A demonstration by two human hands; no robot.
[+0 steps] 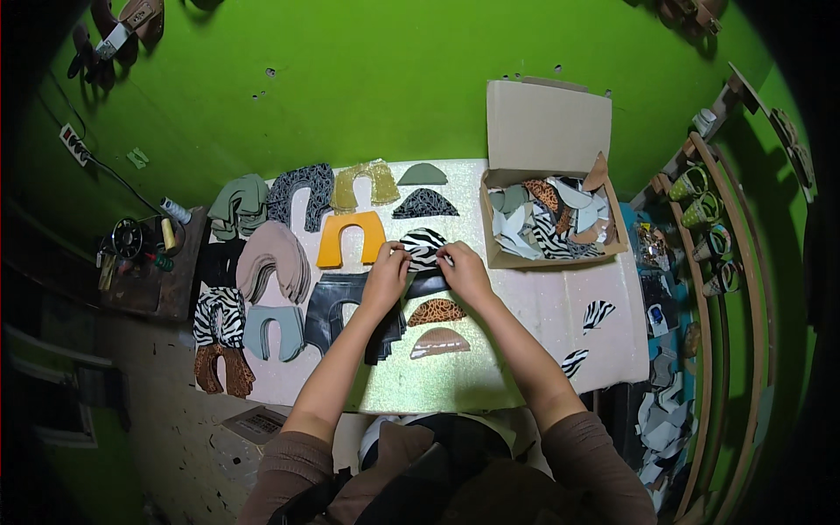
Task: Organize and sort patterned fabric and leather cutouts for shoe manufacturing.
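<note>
On a glittery white work table [525, 306] against a green wall, both hands meet over a stack of zebra-print half-moon shoe pieces [423, 245]. The left hand [385, 278] pinches the stack's left edge, and the right hand [465, 273] grips its right edge. Just beside lie an orange U-shaped piece [350, 236] and a leopard-print half-moon [435, 311] (near the wrists). An open cardboard box [547, 131] of mixed cut pieces stands to the right.

Zebra-print half-round piece [423, 246] flat on table, btwn both hands' fingertips.
</note>
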